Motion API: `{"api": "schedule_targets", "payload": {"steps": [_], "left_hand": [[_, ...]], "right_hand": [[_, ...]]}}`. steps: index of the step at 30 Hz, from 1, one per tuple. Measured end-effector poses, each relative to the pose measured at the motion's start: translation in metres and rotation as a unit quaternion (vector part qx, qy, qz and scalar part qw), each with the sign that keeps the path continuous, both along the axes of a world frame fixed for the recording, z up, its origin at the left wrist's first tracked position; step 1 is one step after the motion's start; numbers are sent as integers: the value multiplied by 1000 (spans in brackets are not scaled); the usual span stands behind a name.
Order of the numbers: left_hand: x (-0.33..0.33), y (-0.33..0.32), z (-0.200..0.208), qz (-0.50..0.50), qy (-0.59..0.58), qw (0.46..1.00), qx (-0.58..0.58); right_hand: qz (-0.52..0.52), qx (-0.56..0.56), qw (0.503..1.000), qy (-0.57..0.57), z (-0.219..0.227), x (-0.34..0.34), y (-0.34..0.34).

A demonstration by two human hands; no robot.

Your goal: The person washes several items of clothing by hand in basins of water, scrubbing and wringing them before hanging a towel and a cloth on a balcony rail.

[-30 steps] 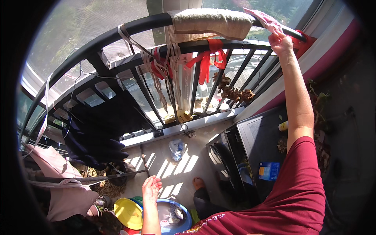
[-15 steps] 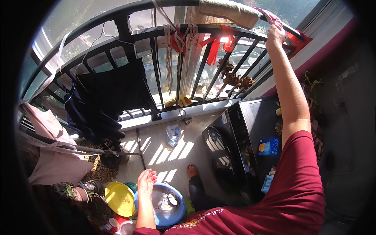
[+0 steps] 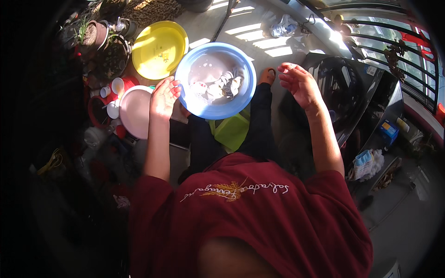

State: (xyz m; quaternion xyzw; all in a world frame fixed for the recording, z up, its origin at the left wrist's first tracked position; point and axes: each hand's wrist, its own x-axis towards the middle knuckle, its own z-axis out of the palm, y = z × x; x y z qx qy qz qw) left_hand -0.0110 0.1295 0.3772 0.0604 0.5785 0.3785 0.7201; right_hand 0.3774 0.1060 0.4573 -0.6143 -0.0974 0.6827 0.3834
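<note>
A round blue basin (image 3: 217,113) stands on the floor in front of me, with cloudy water in it. Wet white-and-dark cloth (image 3: 225,88) lies partly above the water. My left hand (image 3: 165,98) hovers beside the basin's left rim, its fingers loosely apart and nothing in them. To the right of the basin, near a black front-loading washing machine (image 3: 333,81), my right hand (image 3: 299,85) is raised with slightly curled, spread fingers and holds nothing.
Left of the basin are a yellow basin (image 3: 160,48), a pink basin (image 3: 135,113), several cups and potted plants (image 3: 95,34). A green object (image 3: 232,132) sits between my legs. A clear plastic bag (image 3: 283,25) lies near the railing (image 3: 394,41). A blue box (image 3: 388,132) rests at right.
My view has swung from the railing down to the blue basin. My right hand has left the pink cloth on the rail and come down; my left hand remains near the basin.
</note>
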Motion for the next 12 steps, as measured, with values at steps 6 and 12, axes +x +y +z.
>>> {"api": "schedule_targets", "payload": {"steps": [6, 12], "left_hand": [[-125, -73, -24, 117, 84, 989, 22], [-41, -57, -55, -29, 177, 964, 196]], "right_hand": [[163, 24, 977, 138, -43, -118, -2], [240, 196, 881, 358, -100, -160, 32]]}}
